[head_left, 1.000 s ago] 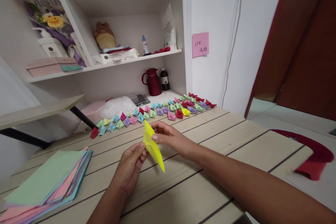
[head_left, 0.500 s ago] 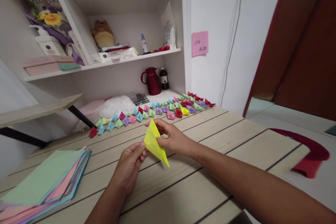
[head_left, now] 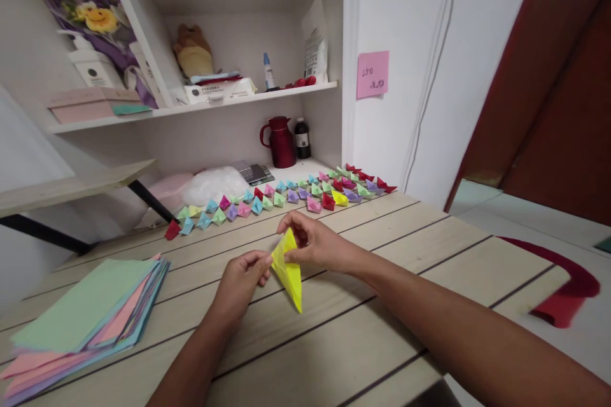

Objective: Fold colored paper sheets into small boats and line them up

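A folded yellow paper piece (head_left: pixel 289 270) hangs just above the wooden table (head_left: pixel 391 248), pointed end down. My left hand (head_left: pixel 243 280) pinches its left edge with thumb and fingertips. My right hand (head_left: pixel 315 243) grips its upper part from the right, fingers curled over the top corner. Behind the hands, rows of several small folded paper boats (head_left: pixel 286 197) in many colours run along the table's far edge.
A stack of coloured paper sheets (head_left: pixel 81 315) lies at the near left. Shelves behind hold a dark red jug (head_left: pixel 281 142), a dark bottle (head_left: pixel 301 138), boxes and a plush toy. A pink sticky note (head_left: pixel 372 74) is on the wall. A red mat (head_left: pixel 568 286) lies on the floor at right.
The yellow paper has been turned and lowered a little between my hands, and my right fingers have shifted onto its top corner. The camera view moved slightly.
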A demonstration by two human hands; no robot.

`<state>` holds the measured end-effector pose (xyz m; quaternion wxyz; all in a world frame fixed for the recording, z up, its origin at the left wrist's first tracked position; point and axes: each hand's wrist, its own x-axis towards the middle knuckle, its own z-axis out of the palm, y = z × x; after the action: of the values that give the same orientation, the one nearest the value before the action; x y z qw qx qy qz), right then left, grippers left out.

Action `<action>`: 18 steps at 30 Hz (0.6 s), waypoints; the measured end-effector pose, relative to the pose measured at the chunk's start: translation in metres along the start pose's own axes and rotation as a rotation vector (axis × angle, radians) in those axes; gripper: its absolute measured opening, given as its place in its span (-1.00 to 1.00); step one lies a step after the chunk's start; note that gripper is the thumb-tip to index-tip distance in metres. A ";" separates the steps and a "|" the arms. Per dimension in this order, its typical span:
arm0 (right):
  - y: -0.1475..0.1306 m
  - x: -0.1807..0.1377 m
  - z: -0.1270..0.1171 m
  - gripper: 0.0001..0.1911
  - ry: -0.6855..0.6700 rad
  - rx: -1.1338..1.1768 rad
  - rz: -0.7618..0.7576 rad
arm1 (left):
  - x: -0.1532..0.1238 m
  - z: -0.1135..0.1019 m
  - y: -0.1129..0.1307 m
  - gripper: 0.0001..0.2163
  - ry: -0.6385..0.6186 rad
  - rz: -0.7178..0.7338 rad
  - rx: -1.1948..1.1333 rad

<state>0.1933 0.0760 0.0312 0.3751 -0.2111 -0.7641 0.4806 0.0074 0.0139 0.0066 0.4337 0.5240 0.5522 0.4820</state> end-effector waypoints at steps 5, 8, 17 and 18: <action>0.012 0.000 0.002 -0.54 -0.048 -0.030 0.056 | 0.000 -0.002 0.000 -0.80 -0.018 0.004 0.109; 0.018 -0.001 0.004 -0.63 -0.047 -0.031 0.067 | 0.001 -0.002 -0.001 -0.79 -0.017 0.014 0.125; 0.030 0.002 0.007 -0.79 -0.070 -0.459 -0.103 | 0.011 0.002 -0.012 -0.71 0.033 0.128 0.209; 0.033 0.002 0.006 -0.78 -0.092 -0.496 -0.116 | 0.012 0.002 -0.014 -0.71 0.032 0.134 0.214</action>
<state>0.1856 0.0885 0.0013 0.3038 -0.2304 -0.8855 0.2654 0.0061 0.0257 -0.0071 0.3330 0.5954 0.5711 0.4566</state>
